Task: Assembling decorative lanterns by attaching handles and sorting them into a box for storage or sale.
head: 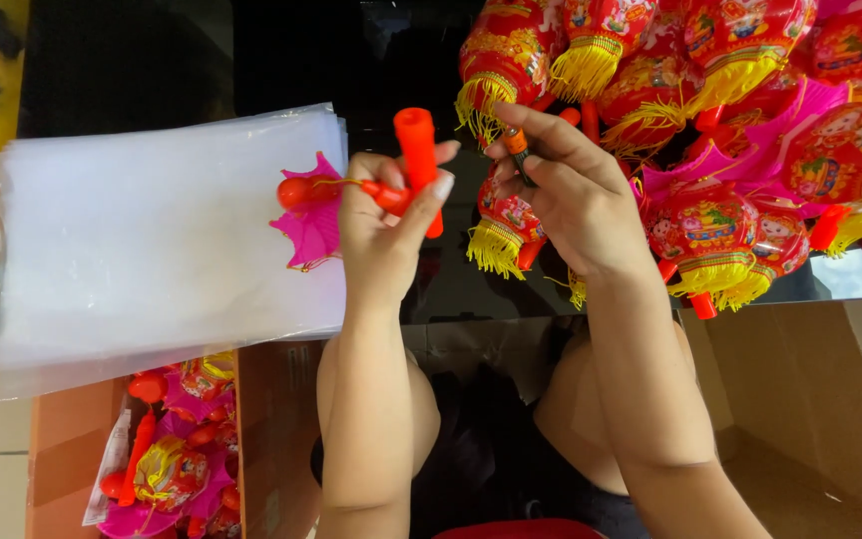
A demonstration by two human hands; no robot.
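Note:
My left hand (pixel 383 232) grips an orange plastic handle stick (pixel 418 160) held upright; a thin arm runs from it to a red bulb (pixel 296 192) and a pink flower-shaped piece (pixel 313 222). My right hand (pixel 571 190) pinches a small dark and orange part (pixel 518 152) between its fingertips, close to the right of the stick. A red toy lantern with a yellow fringe (pixel 503 225) hangs just between and below the two hands.
A stack of clear plastic bags (pixel 152 240) lies to the left on the dark table. A heap of red lanterns with yellow tassels (pixel 750 130) fills the upper right. An open cardboard box (pixel 72 449) with packed lanterns stands at lower left; another brown box (pixel 810 399) at right.

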